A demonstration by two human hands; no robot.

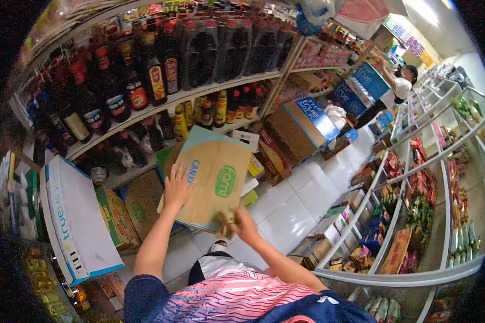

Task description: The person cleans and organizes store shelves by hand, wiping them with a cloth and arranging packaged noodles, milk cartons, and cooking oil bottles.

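Note:
A brown cardboard carton point(210, 194) with a pale blue corner, a green "fami" logo and blue "CANXI" lettering is tilted in front of me. My left hand point(179, 185) lies on its left part, fingers spread over the cardboard. By the lower right corner of the carton, my right hand point(243, 226) is closed around a small brownish, shiny thing point(224, 225). Its exact kind is too blurred to make out. The carton's underside is hidden.
Shelves of dark sauce bottles point(156, 81) run along the left. A white TH true milk carton point(75, 220) stands at lower left. Stacked cartons point(293, 129) line the aisle, and glass cases point(377, 215) hold packets on the right. Another person point(403, 83) is farther back.

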